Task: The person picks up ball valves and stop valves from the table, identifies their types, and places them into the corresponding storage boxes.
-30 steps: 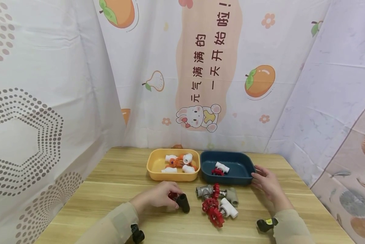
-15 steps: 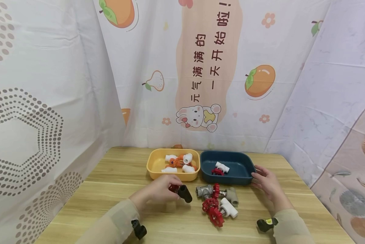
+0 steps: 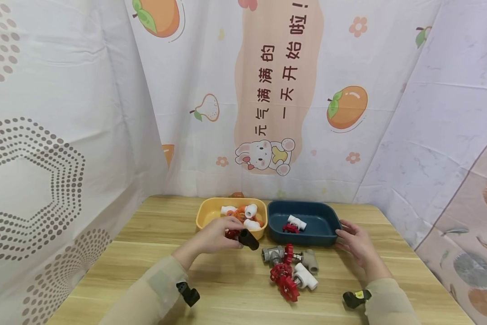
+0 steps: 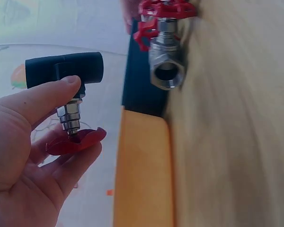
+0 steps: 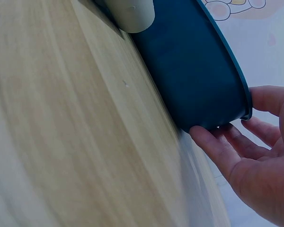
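My left hand (image 3: 216, 235) pinches a stop valve by its black tubular body (image 4: 78, 68) and its red handwheel (image 4: 78, 142), thumb on the body and fingers under the wheel. A metal stem joins the two parts. In the head view this valve is raised at the front of the yellow bin (image 3: 204, 229). My right hand (image 3: 356, 243) touches the outer right end of the dark blue bin (image 5: 194, 71) with spread, relaxed fingers. Inside the blue bin lies a white valve (image 3: 297, 222) with a red handwheel.
White fittings (image 3: 250, 211) with orange parts lie in the yellow bin. Before the blue bin, several red-wheeled valves cluster on the wooden table (image 3: 154, 225): one metal (image 3: 273, 255), one grey (image 3: 310, 262), one white (image 3: 306, 277). Patterned curtains (image 3: 211, 149) surround the table.
My left hand has lifted the black valve from the table and carried it forward toward the yellow bin. The right hand has stayed at the blue bin.
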Motion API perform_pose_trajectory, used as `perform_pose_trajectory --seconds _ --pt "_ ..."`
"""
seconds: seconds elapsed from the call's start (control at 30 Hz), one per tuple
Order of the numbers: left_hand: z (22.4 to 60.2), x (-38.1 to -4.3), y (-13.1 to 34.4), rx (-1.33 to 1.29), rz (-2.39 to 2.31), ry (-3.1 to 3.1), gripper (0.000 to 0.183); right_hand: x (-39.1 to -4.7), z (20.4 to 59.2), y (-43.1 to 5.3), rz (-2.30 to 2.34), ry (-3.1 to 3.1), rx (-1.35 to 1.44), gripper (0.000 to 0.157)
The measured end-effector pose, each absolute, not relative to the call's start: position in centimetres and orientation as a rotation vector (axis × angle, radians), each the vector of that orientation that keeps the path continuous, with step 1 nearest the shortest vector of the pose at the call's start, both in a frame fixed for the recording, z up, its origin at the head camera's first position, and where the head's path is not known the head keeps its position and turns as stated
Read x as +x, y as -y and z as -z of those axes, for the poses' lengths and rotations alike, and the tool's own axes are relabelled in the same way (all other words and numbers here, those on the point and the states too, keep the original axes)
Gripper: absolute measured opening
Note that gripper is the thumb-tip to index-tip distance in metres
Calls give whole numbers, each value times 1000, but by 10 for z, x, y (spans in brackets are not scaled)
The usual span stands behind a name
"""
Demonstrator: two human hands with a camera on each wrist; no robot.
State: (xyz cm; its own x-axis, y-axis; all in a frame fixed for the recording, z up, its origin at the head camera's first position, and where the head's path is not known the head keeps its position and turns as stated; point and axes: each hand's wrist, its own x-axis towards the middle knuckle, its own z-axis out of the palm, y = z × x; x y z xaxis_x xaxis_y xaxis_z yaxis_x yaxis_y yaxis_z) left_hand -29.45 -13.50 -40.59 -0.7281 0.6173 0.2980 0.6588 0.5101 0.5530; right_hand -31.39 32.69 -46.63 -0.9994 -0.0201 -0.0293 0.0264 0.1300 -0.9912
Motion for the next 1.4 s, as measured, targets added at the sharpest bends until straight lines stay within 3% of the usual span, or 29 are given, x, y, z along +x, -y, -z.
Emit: perform_pose_trajectory --seconds 0.53,1.17,1.4 --pt "378 -302 123 -1046 1183 2626 45 -313 466 -327 2038 -2333 5 67" --pt "382 -321 108 -934 1223 2626 44 -314 465 -327 2040 -2333 13 68" --pt "379 -329 97 -966 1211 2596 33 -314 463 -327 2042 -2332 16 68"
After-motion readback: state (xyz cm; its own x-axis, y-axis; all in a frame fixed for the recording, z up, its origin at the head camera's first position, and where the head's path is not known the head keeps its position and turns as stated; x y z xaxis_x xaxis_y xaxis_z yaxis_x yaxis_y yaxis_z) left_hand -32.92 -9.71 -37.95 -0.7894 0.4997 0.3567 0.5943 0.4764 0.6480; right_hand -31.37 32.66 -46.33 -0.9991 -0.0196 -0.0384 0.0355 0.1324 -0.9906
